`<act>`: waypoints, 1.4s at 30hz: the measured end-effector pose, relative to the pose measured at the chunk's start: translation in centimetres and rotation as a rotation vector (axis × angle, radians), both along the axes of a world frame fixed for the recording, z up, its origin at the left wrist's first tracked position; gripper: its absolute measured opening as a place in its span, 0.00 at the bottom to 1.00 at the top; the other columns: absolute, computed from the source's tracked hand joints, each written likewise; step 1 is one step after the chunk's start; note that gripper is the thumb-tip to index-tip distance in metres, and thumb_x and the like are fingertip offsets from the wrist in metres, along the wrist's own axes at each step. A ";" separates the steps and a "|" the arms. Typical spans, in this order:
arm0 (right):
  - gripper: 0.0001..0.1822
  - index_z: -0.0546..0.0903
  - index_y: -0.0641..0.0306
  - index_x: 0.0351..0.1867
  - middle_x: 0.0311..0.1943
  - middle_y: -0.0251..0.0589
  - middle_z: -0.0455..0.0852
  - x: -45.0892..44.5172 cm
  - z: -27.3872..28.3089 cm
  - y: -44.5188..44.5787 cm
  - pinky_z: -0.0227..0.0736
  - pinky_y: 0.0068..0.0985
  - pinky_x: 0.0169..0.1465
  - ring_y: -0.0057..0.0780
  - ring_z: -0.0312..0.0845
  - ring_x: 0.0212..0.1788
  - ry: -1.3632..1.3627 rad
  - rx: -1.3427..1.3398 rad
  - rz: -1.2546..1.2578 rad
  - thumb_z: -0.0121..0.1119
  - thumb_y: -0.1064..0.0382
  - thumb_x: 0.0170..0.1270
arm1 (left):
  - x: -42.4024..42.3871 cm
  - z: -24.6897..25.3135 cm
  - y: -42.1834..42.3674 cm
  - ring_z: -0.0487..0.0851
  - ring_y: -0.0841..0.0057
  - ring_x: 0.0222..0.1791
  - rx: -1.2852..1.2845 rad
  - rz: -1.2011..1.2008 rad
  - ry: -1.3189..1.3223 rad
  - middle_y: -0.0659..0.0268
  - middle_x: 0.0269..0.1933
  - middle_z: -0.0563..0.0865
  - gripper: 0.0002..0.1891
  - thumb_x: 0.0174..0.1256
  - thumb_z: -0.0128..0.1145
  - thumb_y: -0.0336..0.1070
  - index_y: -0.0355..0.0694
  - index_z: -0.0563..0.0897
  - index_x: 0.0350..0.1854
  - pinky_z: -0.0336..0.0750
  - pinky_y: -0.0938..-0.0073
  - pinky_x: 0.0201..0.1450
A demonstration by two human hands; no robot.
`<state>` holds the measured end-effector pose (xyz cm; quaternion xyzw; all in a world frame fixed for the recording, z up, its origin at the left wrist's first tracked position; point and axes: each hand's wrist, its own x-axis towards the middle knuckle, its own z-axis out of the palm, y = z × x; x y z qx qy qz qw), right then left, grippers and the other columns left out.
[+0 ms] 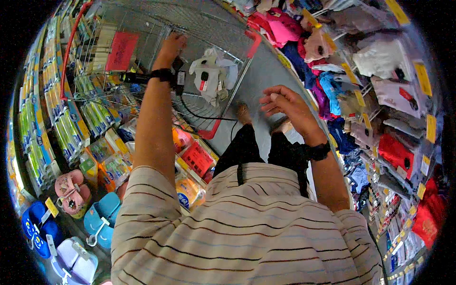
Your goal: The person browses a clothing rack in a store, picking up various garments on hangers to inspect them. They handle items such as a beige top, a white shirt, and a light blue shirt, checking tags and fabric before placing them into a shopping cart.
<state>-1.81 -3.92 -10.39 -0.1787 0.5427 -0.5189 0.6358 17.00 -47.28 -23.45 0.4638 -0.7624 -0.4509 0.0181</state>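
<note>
A wire shopping cart (235,53) with red corner and handle parts stands in front of me. My left hand (173,44) is over the cart; its fingers are blurred, and I cannot tell whether they hold anything. A black device with a cable (180,79) sits by my left wrist, beside a black flashlight-like cylinder (134,77). White folded garments (210,76) with tags lie in the cart, right of my left hand. My right hand (281,103) hangs in the air right of the cart, fingers apart and holding nothing. Each wrist has a black band.
Shelves of packaged goods (67,121) line the left, with a red sign (122,51) near the cart. Pink clogs (73,192), teal slippers (103,219) and blue slippers (39,228) are at lower left. Folded clothes (381,60) fill racks along the right. My feet are on the grey floor (262,71).
</note>
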 end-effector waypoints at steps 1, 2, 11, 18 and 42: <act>0.18 0.75 0.67 0.57 0.45 0.44 0.85 0.3 -0.1 -0.6 0.78 0.26 0.48 0.28 0.82 0.44 -0.006 -0.013 0.017 0.50 0.57 0.75 | 2.0 -3.8 -1.6 0.85 0.73 0.42 0.002 -0.023 -0.092 0.63 0.43 0.87 0.15 0.67 0.57 0.43 0.35 0.82 0.47 0.77 0.74 0.43; 0.18 0.74 0.68 0.56 0.44 0.44 0.86 0.4 -0.3 -1.0 0.78 0.26 0.47 0.28 0.83 0.44 -0.006 -0.010 0.005 0.51 0.57 0.75 | 2.1 -6.9 -1.6 0.84 0.71 0.44 0.005 -0.052 -0.161 0.62 0.45 0.86 0.16 0.67 0.57 0.42 0.36 0.80 0.49 0.77 0.72 0.45; 0.16 0.75 0.67 0.56 0.47 0.45 0.84 0.9 -1.7 -2.0 0.78 0.27 0.49 0.27 0.82 0.43 -0.024 0.185 -0.086 0.49 0.59 0.74 | 4.2 -18.8 4.7 0.76 0.53 0.62 0.004 -0.015 -0.380 0.51 0.63 0.78 0.32 0.64 0.59 0.39 0.40 0.65 0.71 0.72 0.59 0.63; 0.17 0.75 0.68 0.55 0.46 0.44 0.84 1.0 -3.8 -1.8 0.77 0.27 0.50 0.28 0.82 0.44 -0.042 0.211 -0.082 0.51 0.59 0.73 | 4.5 -21.1 5.4 0.76 0.43 0.59 -0.046 -0.141 -0.482 0.39 0.59 0.76 0.32 0.59 0.57 0.38 0.43 0.68 0.69 0.72 0.52 0.61; 0.18 0.75 0.67 0.55 0.46 0.43 0.84 0.9 -3.0 1.0 0.77 0.25 0.48 0.26 0.81 0.44 -0.061 0.088 -0.050 0.51 0.55 0.74 | 5.0 -12.6 8.8 0.84 0.50 0.43 -0.422 -0.369 -0.322 0.55 0.41 0.86 0.08 0.65 0.56 0.39 0.46 0.78 0.44 0.76 0.52 0.44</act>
